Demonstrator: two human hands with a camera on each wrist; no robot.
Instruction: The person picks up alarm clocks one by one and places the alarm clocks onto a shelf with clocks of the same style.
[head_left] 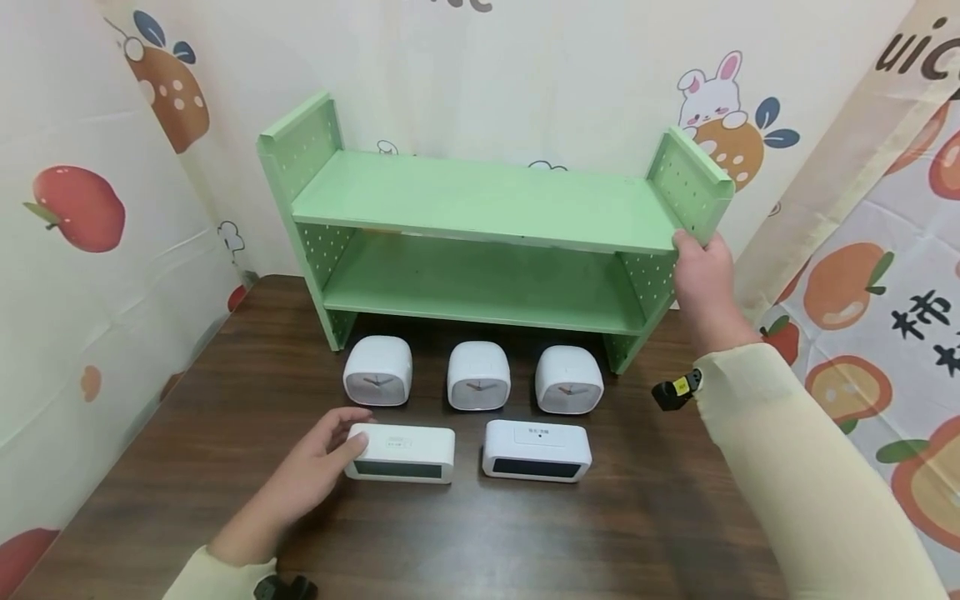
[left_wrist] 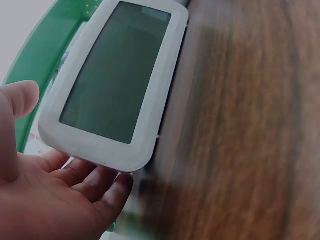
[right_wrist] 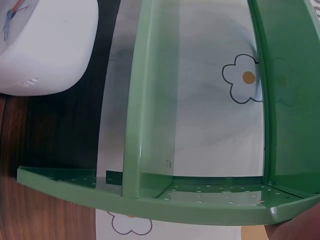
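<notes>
My left hand [head_left: 313, 461] is at the left end of a white digital alarm clock [head_left: 401, 452], thumb by its near corner and fingers towards the back. In the left wrist view the fingers [left_wrist: 95, 185] lie loosely at the end of the clock, the thumb apart from it, the dark display [left_wrist: 117, 75] facing out. My right hand [head_left: 707, 287] grips the right side of a green two-tier shelf [head_left: 480, 200] at the upper board's front corner. Only a bit of that hand [right_wrist: 297, 225] shows in the right wrist view.
A second white digital clock [head_left: 537, 451] lies right of the first. Behind them, before the shelf, stand three rounded white dial clocks, on the left [head_left: 378, 371], middle [head_left: 478, 376] and right [head_left: 568, 380]. All are on a dark wooden table [head_left: 600, 533] before a printed curtain [head_left: 525, 75].
</notes>
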